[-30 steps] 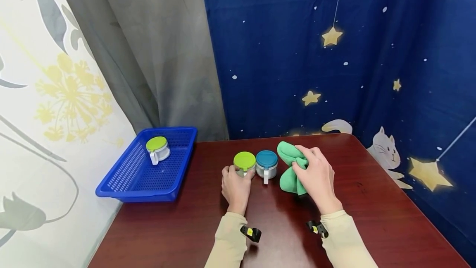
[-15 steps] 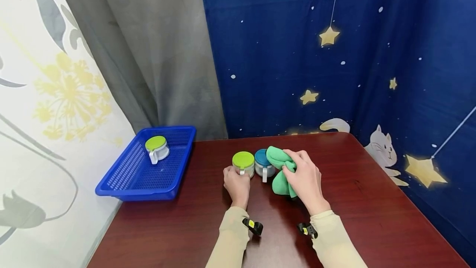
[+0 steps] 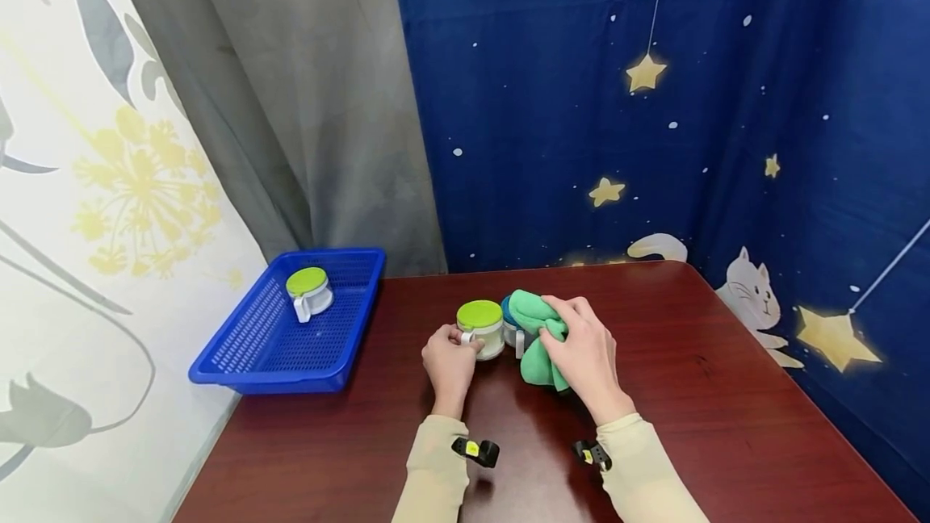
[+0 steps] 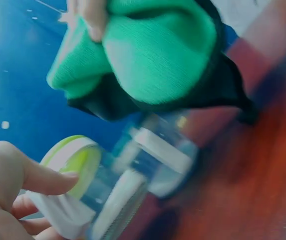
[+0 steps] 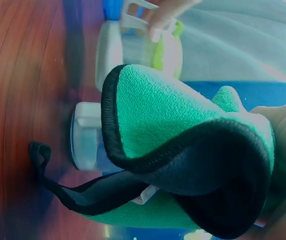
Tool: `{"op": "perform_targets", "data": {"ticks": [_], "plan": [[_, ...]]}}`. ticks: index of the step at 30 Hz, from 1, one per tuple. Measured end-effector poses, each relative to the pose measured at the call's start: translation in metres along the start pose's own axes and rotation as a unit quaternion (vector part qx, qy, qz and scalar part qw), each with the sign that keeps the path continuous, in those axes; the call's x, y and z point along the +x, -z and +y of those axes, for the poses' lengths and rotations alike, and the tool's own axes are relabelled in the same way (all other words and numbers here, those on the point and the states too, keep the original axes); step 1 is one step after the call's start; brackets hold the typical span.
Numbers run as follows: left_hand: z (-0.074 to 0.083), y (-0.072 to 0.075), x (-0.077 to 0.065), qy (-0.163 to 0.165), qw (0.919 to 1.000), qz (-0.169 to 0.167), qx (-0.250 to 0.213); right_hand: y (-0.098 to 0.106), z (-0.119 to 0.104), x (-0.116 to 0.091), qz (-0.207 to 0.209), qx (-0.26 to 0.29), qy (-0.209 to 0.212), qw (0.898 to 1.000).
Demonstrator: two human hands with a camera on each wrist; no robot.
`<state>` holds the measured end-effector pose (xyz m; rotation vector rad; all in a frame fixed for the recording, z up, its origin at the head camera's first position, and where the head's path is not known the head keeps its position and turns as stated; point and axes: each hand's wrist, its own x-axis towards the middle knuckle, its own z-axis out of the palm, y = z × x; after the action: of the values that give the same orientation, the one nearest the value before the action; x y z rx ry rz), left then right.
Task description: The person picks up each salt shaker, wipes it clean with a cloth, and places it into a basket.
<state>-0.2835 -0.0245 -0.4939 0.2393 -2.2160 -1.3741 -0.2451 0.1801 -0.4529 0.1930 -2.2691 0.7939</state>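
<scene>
My left hand point(image 3: 448, 363) grips the white handle of a clear seasoning jar with a lime-green lid point(image 3: 480, 315). The thumb lies across that handle point(image 4: 65, 212) in the left wrist view. Beside it to the right stands a similar jar with a blue lid point(image 3: 511, 332), partly covered by a green cloth. My right hand point(image 3: 585, 355) pinches this bunched cloth point(image 3: 533, 312), whose dark edging and hanging loop point(image 5: 40, 152) show in the right wrist view. Whether the cloth touches the blue-lidded jar, I cannot tell.
A blue perforated plastic basket point(image 3: 291, 382) sits at the table's left side, with another green-lidded jar point(image 3: 309, 291) inside. The red-brown wooden table point(image 3: 697, 394) ends at grey and dark blue curtains point(image 3: 538, 144) behind.
My right hand has carried the cloth leftward, in front of the blue-lidded jar. My left hand has shifted from around the green-lidded jar to its handle, which has turned toward the left.
</scene>
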Motion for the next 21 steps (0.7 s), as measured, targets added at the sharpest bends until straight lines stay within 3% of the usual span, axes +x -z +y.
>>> {"op": "perform_targets", "data": {"ticks": [5, 10, 15, 21], "plan": [[0.014, 0.011, 0.002, 0.011, 0.9966, -0.046, -0.067, -0.013, -0.015, -0.003, 0.001, 0.009, 0.066, 0.998], [0.025, 0.019, 0.003, 0.018, 0.9821, -0.087, -0.166, -0.021, -0.027, -0.007, 0.010, 0.024, 0.117, 0.993], [0.035, 0.028, 0.005, 0.013, 0.9723, -0.086, -0.217, -0.021, -0.034, -0.003, 0.035, 0.032, 0.149, 0.988], [0.038, 0.039, 0.009, 0.020, 0.9547, -0.086, -0.284, -0.018, -0.041, -0.002, 0.023, 0.028, 0.194, 0.980]]}}
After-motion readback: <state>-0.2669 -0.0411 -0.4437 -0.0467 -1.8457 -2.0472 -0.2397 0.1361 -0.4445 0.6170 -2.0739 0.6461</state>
